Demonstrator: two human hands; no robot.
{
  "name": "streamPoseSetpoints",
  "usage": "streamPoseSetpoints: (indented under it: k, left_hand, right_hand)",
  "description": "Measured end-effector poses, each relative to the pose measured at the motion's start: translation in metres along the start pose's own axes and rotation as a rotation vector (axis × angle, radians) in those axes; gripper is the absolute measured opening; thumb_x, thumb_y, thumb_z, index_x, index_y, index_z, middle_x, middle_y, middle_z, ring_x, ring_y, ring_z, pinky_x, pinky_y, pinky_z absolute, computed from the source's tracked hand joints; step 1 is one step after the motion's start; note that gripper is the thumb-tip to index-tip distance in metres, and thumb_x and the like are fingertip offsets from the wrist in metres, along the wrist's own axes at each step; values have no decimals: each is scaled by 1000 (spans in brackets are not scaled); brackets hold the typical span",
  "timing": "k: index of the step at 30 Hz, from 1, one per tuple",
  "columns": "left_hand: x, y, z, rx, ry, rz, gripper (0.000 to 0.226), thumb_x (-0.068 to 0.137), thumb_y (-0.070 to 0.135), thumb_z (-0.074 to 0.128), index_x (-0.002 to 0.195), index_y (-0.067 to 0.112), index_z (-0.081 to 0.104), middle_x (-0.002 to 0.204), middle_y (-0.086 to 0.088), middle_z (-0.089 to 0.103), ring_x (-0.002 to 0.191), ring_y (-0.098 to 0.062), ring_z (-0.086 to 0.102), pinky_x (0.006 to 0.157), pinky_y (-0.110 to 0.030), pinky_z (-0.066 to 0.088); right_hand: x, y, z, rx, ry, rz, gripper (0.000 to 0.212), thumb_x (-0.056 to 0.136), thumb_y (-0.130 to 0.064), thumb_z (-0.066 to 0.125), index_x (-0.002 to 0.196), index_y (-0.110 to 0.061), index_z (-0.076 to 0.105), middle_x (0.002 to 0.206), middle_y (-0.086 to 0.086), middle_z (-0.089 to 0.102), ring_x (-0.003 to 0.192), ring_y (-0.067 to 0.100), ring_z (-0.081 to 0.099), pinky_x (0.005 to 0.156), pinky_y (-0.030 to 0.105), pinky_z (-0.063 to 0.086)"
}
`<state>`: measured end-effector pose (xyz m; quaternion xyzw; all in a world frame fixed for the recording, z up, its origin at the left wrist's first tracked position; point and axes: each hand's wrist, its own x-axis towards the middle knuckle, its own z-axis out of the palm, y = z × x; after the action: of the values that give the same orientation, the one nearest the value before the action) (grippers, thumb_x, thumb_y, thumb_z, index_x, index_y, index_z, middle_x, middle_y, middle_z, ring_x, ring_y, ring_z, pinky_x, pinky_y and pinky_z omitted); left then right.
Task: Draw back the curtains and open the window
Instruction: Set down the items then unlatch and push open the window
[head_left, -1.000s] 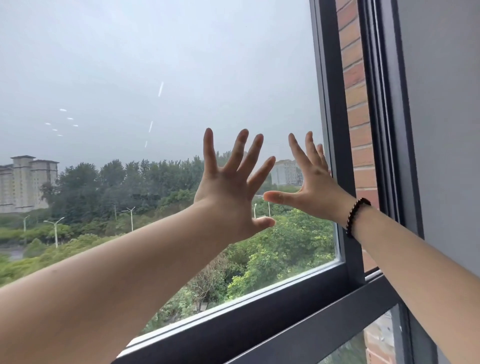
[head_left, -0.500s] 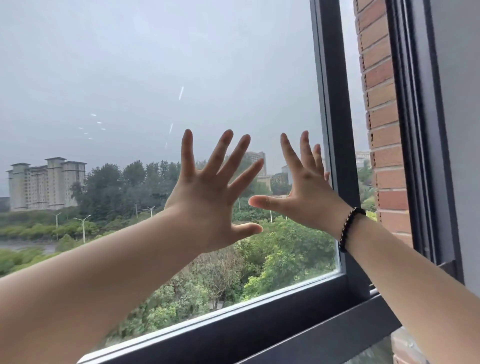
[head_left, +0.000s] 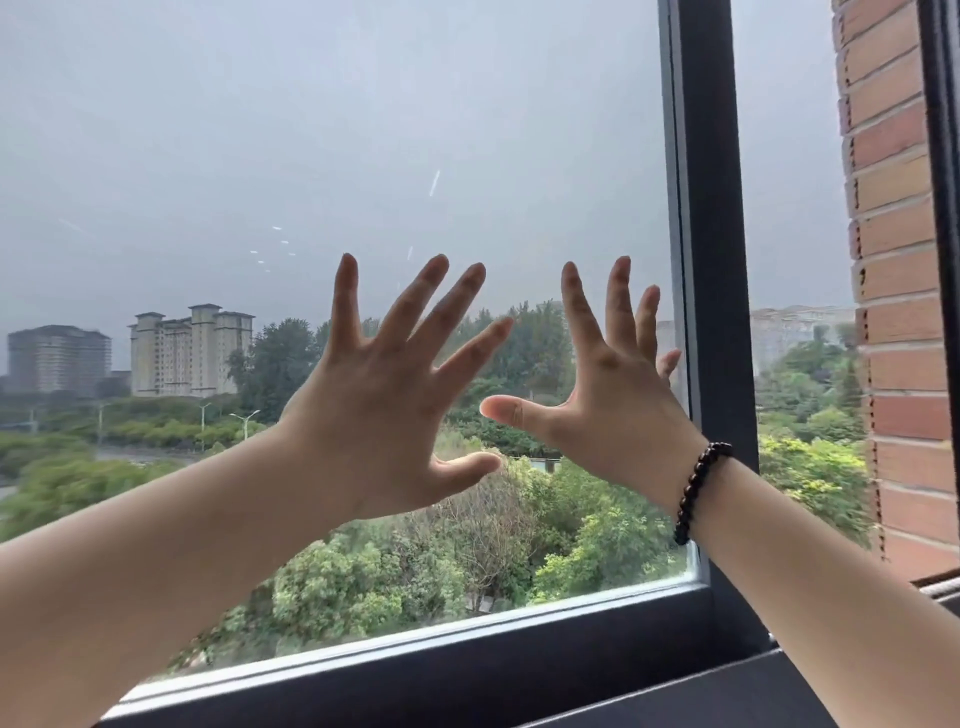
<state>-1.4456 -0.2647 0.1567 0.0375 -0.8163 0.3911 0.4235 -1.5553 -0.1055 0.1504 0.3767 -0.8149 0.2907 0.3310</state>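
Note:
A sliding window sash with a dark frame (head_left: 709, 260) and a large glass pane (head_left: 363, 130) fills the view. Both my hands lie flat on the glass with fingers spread. My left hand (head_left: 384, 405) presses near the middle of the pane. Close to the sash's right stile sits my right hand (head_left: 613, 400), a dark bead bracelet (head_left: 698, 488) on its wrist. To the right of the stile an open gap (head_left: 789, 208) shows outside air and trees. No curtain is in view.
A red brick wall (head_left: 893, 260) stands outside at the right of the gap. The fixed dark outer frame (head_left: 943, 156) runs along the far right edge. A dark sill and track (head_left: 727, 691) lie below the sash. Trees and tall buildings are outside.
The sash has slid left with both hands pressed on the glass. The open gap at the right has grown wider, showing more brick wall and trees.

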Motion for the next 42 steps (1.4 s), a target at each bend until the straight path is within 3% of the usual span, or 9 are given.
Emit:
streamPoseSetpoints:
  k: [4,9,17,21,26,32,37,42]
  left_hand:
    - [-18,-10,1,-41,14,45,101,75,82,34,155,22,18,163,-13,-4,150,-29,-3,108,-74,4]
    - [-25,-18,-1,-68,4,49,104,74,84,34,155,24,10,162,-9,-13,149,-25,-14,111,-70,-1]
    - [-54,-53,1,-5,-37,43,101,78,89,22,155,28,-2,162,-2,-15,149,-20,-13,116,-61,2]
    - [-70,-69,-3,2,-69,40,101,77,89,18,154,30,-10,161,-1,-22,148,-19,-18,116,-60,0]
    - [-80,-74,-9,-62,-30,50,107,78,84,34,156,16,5,163,-9,-9,150,-23,-9,116,-62,2]
    - [-81,-69,-8,-97,-7,55,113,79,84,34,155,8,0,162,-9,-10,150,-22,-10,118,-58,-1]
    - [-89,-83,1,21,-37,50,112,78,88,22,155,9,1,163,-7,-7,150,-21,-5,119,-56,5]
    - [-96,-92,2,20,-22,56,111,79,88,22,155,9,4,163,-7,-3,150,-22,-1,119,-55,9]
  right_hand:
    - [-1,-23,7,2,18,-9,120,66,-83,51,143,-39,-29,147,-3,-44,137,28,-38,112,64,-5]
    - [-2,-52,16,-18,32,-31,116,71,-76,52,144,-37,-29,149,1,-42,138,32,-35,112,65,0]
    - [-17,-72,16,-176,2,-131,114,70,-85,39,145,-31,-28,151,-1,-38,143,29,-25,115,57,9]
    - [-20,-72,24,-229,78,-194,115,69,-89,32,147,-28,-25,149,4,-43,140,27,-33,114,59,-4]
    - [-13,-83,37,-171,82,-242,113,69,-87,33,148,-29,-24,150,2,-41,140,25,-34,111,63,-12]
    - [-16,-100,42,-151,162,-244,114,65,-89,36,152,-31,-9,157,3,-24,146,25,-19,114,59,-7]
    - [-16,-106,45,-148,176,-262,116,65,-91,36,152,-29,-11,157,4,-26,145,25,-20,114,58,-7]
    - [-13,-88,42,-119,366,-119,118,67,-92,31,152,-23,-12,158,12,-22,145,31,-18,112,51,-7]
